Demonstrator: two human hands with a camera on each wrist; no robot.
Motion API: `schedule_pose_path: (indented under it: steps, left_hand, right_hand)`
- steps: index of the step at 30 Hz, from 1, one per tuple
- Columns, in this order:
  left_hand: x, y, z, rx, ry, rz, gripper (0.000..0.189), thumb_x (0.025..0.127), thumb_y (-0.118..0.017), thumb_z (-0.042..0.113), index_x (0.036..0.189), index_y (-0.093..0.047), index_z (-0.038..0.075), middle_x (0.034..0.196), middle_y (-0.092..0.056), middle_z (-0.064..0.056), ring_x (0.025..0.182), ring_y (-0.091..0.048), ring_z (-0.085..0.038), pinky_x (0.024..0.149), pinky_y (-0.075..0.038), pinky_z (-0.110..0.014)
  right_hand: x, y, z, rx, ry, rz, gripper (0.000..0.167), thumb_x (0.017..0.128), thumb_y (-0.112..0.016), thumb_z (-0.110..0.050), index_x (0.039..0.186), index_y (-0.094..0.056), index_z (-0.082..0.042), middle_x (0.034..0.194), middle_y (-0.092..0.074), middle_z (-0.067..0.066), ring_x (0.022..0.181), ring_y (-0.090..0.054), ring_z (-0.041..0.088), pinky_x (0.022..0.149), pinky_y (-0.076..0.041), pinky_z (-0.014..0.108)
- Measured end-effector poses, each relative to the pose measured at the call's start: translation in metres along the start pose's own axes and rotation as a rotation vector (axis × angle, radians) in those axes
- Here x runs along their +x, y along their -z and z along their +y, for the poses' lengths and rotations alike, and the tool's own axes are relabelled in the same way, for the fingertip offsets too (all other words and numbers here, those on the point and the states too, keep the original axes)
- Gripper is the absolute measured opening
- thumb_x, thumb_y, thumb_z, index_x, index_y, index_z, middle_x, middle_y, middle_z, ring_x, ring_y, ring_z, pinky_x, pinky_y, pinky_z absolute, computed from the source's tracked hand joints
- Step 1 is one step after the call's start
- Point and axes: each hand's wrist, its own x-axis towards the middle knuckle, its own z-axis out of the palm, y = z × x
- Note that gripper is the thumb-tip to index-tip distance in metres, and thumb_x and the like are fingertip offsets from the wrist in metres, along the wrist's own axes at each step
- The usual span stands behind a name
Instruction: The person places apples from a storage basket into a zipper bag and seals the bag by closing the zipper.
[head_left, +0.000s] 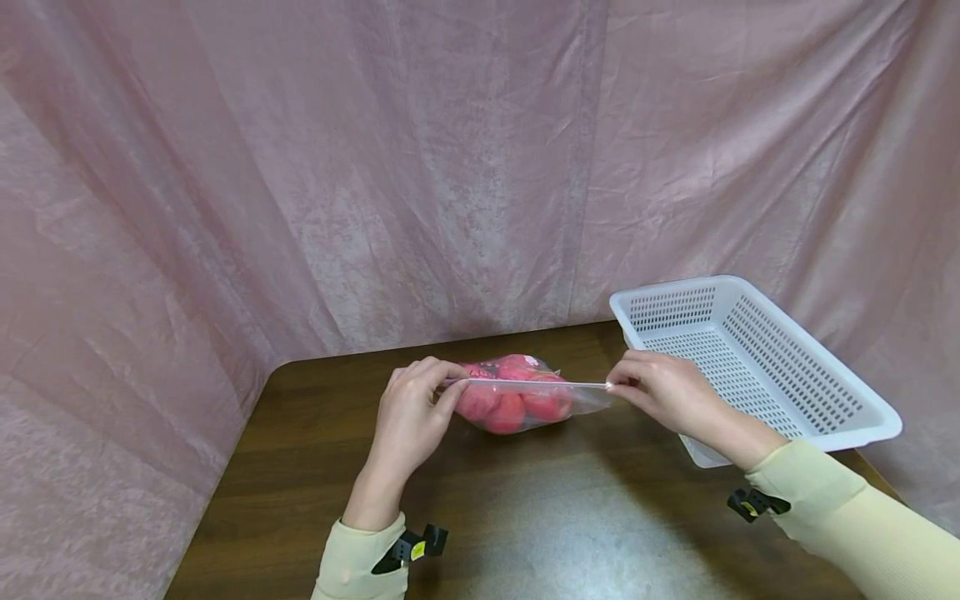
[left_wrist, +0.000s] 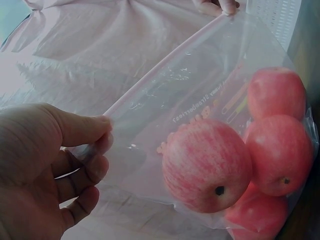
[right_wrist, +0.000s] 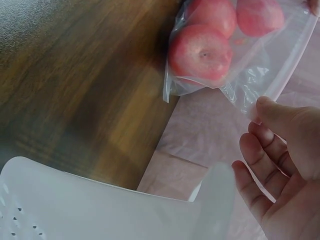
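A clear zip-top bag (head_left: pixel 592 398) with several red apples (left_wrist: pixel 207 165) in it is stretched between both hands over the table. My left hand (head_left: pixel 414 410) pinches one upper corner between thumb and index finger. At the opposite corner, my right hand (head_left: pixel 671 392) pinches the bag's top edge with thumb and fingertip. The pink zip strip (left_wrist: pixel 165 62) runs straight and taut from hand to hand, its two sides lying together. In the right wrist view the apples bulge in the bag's lower part. Printed lettering shows on the plastic in the left wrist view.
A white perforated plastic basket (head_left: pixel 813 367) stands at the right of the dark wooden table (head_left: pixel 300 467), beside my right forearm. Behind the table hangs a pink curtain (head_left: pixel 450 167). Dark cameras are strapped at both wrists over pale yellow sleeves (head_left: pixel 847 500).
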Motion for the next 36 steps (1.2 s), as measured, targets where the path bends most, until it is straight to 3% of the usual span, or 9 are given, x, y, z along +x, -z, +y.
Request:
schedule_pose_path:
  steps: [23,36]
  left_hand:
    - [0.000,0.002,0.001,-0.006,0.006,-0.022,0.008,0.096,-0.087,0.009,0.101,-0.083,0.013,0.099,-0.077,0.002,0.090,-0.069,-0.018,0.090,-0.049,-0.046]
    - [-0.009,0.009,0.005,-0.002,0.030,-0.128,0.013,0.094,-0.088,0.006,0.102,-0.082,0.015,0.096,-0.075,0.004,0.091,-0.069,-0.018,0.092,-0.049,-0.046]
  right_hand:
    - [-0.004,0.000,0.002,-0.020,0.007,-0.011,0.013,0.091,-0.091,-0.017,0.095,-0.081,-0.023,0.087,-0.065,-0.017,0.072,-0.056,0.002,0.060,-0.049,0.032]
    - [-0.011,0.002,-0.003,-0.036,0.012,-0.067,0.014,0.092,-0.092,-0.018,0.094,-0.080,-0.025,0.088,-0.064,-0.019,0.073,-0.058,0.003,0.064,-0.051,0.034]
